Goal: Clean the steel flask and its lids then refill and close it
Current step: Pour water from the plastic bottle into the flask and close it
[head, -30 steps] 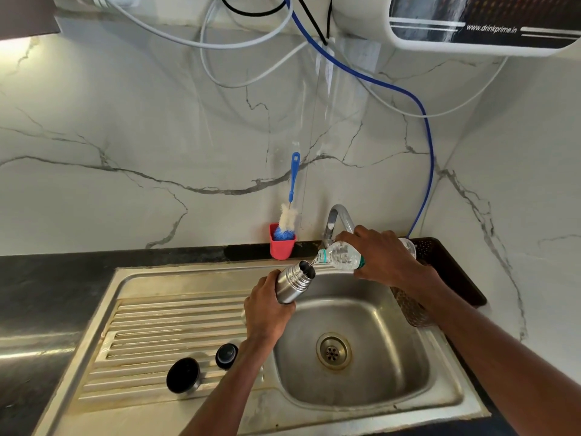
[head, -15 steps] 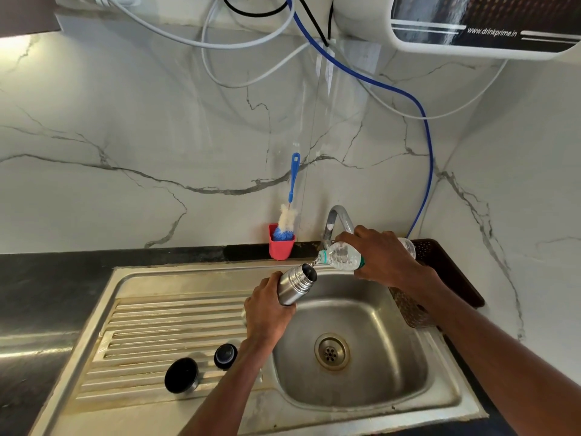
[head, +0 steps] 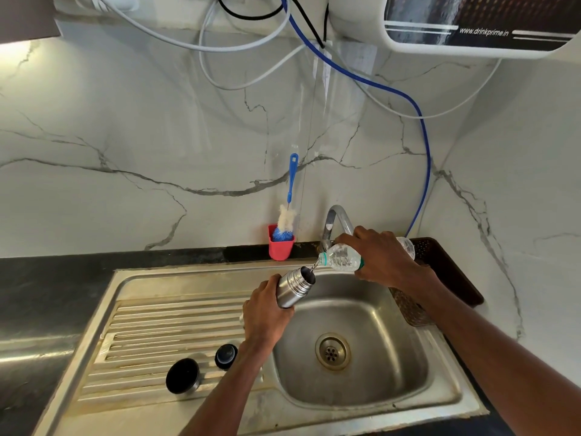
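My left hand [head: 265,313] grips the steel flask [head: 295,286] round its body and holds it tilted over the sink basin [head: 371,382], its open mouth turned up and to the right. My right hand [head: 382,258] holds a clear plastic water bottle [head: 341,258] on its side just above the flask's mouth. A thin stream of water runs from the bottle's neck into the flask. Two lids lie on the ribbed drainboard [head: 151,328]: a large dark cup lid [head: 183,376] and a smaller black stopper [head: 226,356].
A curved steel tap [head: 334,220] rises behind the basin. Against the marble wall, a red holder [head: 280,247] keeps a blue-handled bottle brush [head: 287,212]. A dark perforated basket [head: 446,272] sits right of the sink. Hoses hang from a wall-mounted water purifier [head: 471,23].
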Motion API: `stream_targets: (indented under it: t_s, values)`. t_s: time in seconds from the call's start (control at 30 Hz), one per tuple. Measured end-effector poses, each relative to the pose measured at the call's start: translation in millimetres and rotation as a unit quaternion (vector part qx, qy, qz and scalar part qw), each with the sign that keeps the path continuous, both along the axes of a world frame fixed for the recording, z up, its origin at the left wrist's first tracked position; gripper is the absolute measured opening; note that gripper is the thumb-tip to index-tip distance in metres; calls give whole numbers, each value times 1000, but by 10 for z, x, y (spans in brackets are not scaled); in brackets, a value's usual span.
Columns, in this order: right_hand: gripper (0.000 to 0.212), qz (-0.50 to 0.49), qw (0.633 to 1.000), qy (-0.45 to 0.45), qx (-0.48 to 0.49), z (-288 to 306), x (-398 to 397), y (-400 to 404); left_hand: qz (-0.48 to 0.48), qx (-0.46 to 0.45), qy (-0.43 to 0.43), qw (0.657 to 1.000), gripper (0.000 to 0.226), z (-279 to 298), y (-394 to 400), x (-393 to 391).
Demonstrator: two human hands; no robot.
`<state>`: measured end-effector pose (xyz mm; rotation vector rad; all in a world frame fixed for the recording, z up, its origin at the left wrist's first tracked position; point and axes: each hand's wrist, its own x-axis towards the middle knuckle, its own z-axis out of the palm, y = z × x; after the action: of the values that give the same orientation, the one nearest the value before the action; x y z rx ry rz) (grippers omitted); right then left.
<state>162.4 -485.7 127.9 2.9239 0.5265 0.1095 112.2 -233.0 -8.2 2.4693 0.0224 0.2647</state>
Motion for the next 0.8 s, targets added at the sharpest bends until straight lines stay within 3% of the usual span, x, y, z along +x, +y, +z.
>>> stream_targets:
  t_s: [0.8]
  values:
    - [84, -1, 1000, 0, 8, -12, 61, 30, 8, 2, 17, 1000, 73, -26, 69, -24]
